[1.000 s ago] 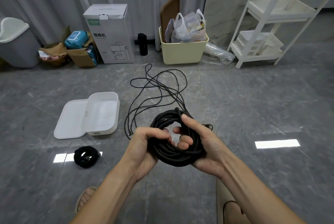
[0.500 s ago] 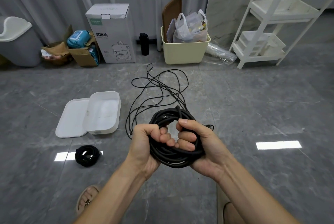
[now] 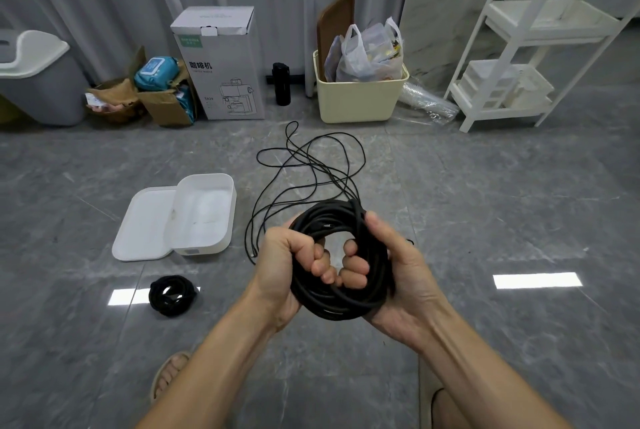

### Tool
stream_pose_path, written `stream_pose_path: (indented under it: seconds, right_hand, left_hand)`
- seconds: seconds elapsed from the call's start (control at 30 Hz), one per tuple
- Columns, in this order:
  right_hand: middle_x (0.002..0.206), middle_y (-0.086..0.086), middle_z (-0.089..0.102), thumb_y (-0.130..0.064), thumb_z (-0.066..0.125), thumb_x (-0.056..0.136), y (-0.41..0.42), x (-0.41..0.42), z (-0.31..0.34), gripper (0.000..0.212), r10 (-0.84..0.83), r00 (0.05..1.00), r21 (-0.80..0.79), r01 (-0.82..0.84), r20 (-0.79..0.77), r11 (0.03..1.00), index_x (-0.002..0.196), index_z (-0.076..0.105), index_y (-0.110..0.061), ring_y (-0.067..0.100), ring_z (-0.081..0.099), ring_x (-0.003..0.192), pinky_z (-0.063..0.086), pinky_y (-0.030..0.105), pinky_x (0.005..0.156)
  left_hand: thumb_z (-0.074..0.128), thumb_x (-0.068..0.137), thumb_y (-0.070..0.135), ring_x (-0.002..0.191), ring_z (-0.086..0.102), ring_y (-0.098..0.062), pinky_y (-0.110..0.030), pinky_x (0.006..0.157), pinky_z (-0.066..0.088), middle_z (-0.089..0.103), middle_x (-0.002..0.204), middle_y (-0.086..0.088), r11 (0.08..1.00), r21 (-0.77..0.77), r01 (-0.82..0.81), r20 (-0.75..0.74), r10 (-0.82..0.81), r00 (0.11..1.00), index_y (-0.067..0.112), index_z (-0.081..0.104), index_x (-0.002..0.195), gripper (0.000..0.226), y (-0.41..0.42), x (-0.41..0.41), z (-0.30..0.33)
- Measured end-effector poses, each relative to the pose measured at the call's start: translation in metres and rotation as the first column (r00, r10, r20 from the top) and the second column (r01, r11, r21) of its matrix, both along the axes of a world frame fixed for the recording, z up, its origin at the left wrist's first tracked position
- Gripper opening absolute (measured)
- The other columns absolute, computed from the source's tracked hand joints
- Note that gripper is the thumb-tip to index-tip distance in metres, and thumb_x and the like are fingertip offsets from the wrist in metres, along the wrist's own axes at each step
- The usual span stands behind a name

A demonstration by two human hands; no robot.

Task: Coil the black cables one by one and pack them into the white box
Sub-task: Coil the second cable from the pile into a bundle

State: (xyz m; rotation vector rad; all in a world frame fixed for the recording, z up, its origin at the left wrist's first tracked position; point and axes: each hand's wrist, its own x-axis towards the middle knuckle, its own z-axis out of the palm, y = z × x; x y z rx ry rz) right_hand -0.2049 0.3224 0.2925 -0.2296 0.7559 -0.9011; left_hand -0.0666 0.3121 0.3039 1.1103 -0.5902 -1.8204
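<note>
— What's in the hands right now?

— A thick black cable coil (image 3: 341, 260), wound into a ring. The left hand (image 3: 287, 266) has its fingers curled through the middle of the ring, clamped on the left side of the bundle. The right hand (image 3: 391, 266) does the same on the other side, thumb over the top strands, fingers hooked in from the centre. Knuckles of both hands nearly meet inside the hole.

— So the coiling is done?

— For this cable it looks finished to me; I see no tail hanging from the fingers, though the far side is hidden. A thin loose cable (image 3: 311, 169) lies sprawled on the floor just beyond the fingertips, not yet coiled. A small coiled cable (image 3: 172, 294) sits on the floor, down and to the left of the left hand.

— And the white box (image 3: 204, 210)?

— Open, holding no cable, off to the left of the left hand, its lid (image 3: 143, 224) lying against its far-left side.

— Next move?

— I'd guess carrying the ring leftward and setting it flat in the box, keeping the grip tight so the loops don't spring apart.
</note>
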Motion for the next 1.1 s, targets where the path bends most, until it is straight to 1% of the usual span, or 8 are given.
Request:
stream_pose_path:
  seconds: [0.13,0.27,0.4,0.57,0.77,0.87,1.0,1.1]
  right_hand:
    - [0.056,0.008,0.049,-0.066,0.062,0.076,-0.002,-0.005,0.007,0.063,0.011,0.975,0.006,-0.010,-0.220,1.000,0.063,0.062,-0.005,0.020,0.048,0.046,0.049,0.031,0.059]
    - [0.054,0.003,0.041,-0.066,0.064,0.078,-0.002,-0.004,0.002,0.054,-0.093,0.914,-0.102,0.057,-0.394,0.993,0.078,0.069,-0.012,0.013,0.034,0.039,0.037,0.030,0.052]
    - [0.046,0.002,0.036,-0.068,0.073,0.061,-0.001,-0.001,-0.007,0.062,-0.239,0.901,-0.039,0.241,-0.362,0.970,0.067,0.059,-0.008,0.019,0.038,0.039,0.037,0.023,0.040]
    - [0.062,0.016,0.043,-0.066,0.073,0.062,0.004,0.001,-0.016,0.058,-0.279,0.908,0.031,0.303,-0.313,0.952,0.051,0.052,-0.012,0.020,0.047,0.038,0.036,0.020,0.032]
    - [0.085,0.030,0.039,-0.070,0.058,0.080,0.005,0.003,-0.017,0.066,-0.086,0.955,-0.042,0.077,-0.283,0.996,0.052,0.058,-0.010,0.031,0.042,0.062,0.045,0.027,0.048]
    - [0.080,0.028,0.045,-0.074,0.047,0.086,0.003,-0.002,-0.005,0.076,0.036,0.961,-0.059,-0.054,-0.272,0.997,0.058,0.061,-0.004,0.039,0.052,0.074,0.051,0.032,0.059]
    - [0.049,0.006,0.042,-0.073,0.048,0.087,0.003,-0.003,0.001,0.070,-0.002,0.899,-0.080,-0.037,-0.438,0.996,0.058,0.066,-0.012,0.019,0.040,0.040,0.042,0.034,0.057]
    - [0.042,-0.001,0.032,-0.073,0.063,0.074,0.003,0.000,-0.005,0.065,-0.082,0.901,0.040,0.109,-0.426,0.993,0.053,0.055,-0.012,0.014,0.032,0.034,0.035,0.028,0.049]
  left_hand:
    - [0.035,0.039,-0.005,0.049,0.039,-0.023,-0.030,0.048,0.044,0.037,0.055,-0.009,0.995,-0.068,0.077,0.063,-0.073,0.995,0.009,0.059,0.053,0.030,0.001,0.006,-0.010]
    - [0.051,0.049,-0.007,0.073,0.055,-0.027,-0.042,0.071,0.049,0.052,0.081,-0.016,0.989,-0.039,0.141,-0.024,-0.142,0.990,-0.005,0.062,0.097,0.050,0.004,0.000,-0.019]
    - [0.063,0.073,0.018,0.064,0.053,-0.023,-0.039,0.066,0.050,0.054,0.077,-0.012,0.998,0.014,0.066,-0.256,-0.060,0.965,-0.002,0.067,0.092,0.028,0.010,-0.009,-0.011]
    - [0.036,0.097,0.058,0.054,0.046,-0.019,-0.037,0.060,0.046,0.048,0.062,-0.008,0.986,0.156,0.053,-0.162,-0.027,0.986,0.004,0.074,0.076,0.068,0.004,-0.015,-0.017]
    - [0.031,0.096,0.026,0.033,0.034,-0.014,-0.028,0.043,0.038,0.037,0.040,-0.004,0.990,0.141,-0.006,0.060,-0.003,0.998,0.014,0.048,0.038,0.062,0.002,-0.019,-0.019]
    - [0.036,0.092,0.026,0.036,0.036,-0.019,-0.027,0.043,0.040,0.037,0.056,-0.015,0.985,0.169,-0.020,0.101,0.003,0.995,0.005,0.049,0.047,0.051,-0.001,-0.009,-0.023]
    - [0.043,0.093,0.027,0.039,0.033,-0.017,-0.030,0.051,0.038,0.036,0.054,-0.008,0.973,0.231,0.007,0.115,-0.034,0.993,0.012,0.050,0.058,0.039,-0.003,-0.004,-0.027]
    - [0.045,0.095,0.023,0.042,0.041,-0.016,-0.029,0.049,0.042,0.043,0.058,-0.005,0.977,0.204,0.062,0.008,-0.065,0.998,0.011,0.056,0.061,0.038,0.000,-0.009,-0.021]
